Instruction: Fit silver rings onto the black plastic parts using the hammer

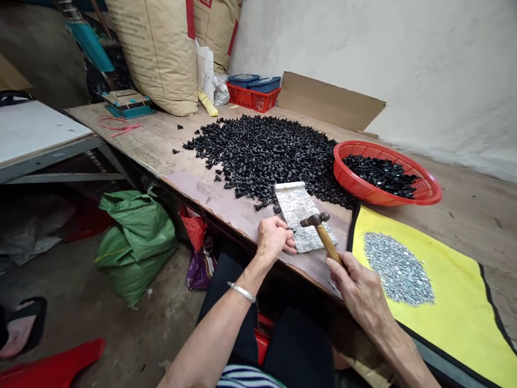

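My left hand (275, 236) is closed on a small black plastic part (292, 230), pinched at the left side of a worn metal plate (301, 207). The plate lies on the table's front edge. In my right hand (357, 285) is a hammer (326, 235), gripped by its wooden handle. The hammer head is raised above the plate, just right of the black part, and does not touch it. A large heap of black plastic parts (270, 151) spreads behind the plate. Small shiny metal pieces (398, 267) lie in a pile on a yellow cloth (456, 285) at my right.
A red basket (428, 188) of black parts stands at the right. Large sacks (157, 54), a red crate (254, 100) and a cardboard sheet (327, 102) are at the back. A green sack (135, 242) sits on the floor left of the table.
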